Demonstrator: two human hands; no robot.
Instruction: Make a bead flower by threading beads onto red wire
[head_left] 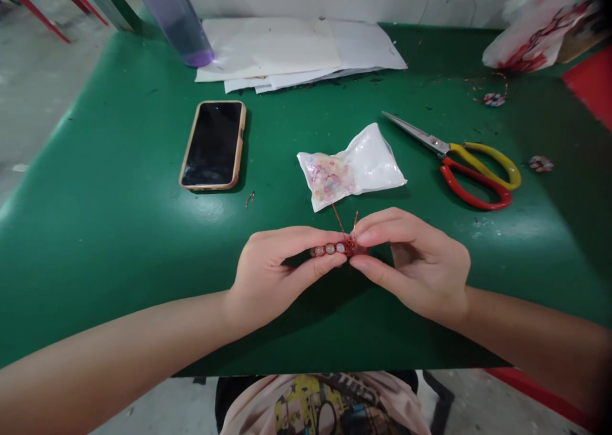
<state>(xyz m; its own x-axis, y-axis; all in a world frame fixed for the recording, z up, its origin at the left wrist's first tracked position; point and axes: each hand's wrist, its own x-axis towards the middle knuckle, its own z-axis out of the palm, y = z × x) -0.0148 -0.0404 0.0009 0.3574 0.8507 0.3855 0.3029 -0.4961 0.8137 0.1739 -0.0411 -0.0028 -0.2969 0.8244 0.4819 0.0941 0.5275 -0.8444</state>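
Note:
Between finger and thumb, my left hand pinches a beaded bracelet with pale round beads and red cord. My right hand is closed at the bracelet's right end, its thumb and forefinger on the knotted red cord. Two thin red cord ends stick up from the knot. Just beyond the hands lies a small clear-and-white packet with pastel beads in its left half. Part of the bracelet is hidden behind my fingers.
Scissors with yellow and red handles lie to the right on the green table. A phone is at left. Behind stand a purple bottle, papers and a plastic bag. Bead clusters sit far right.

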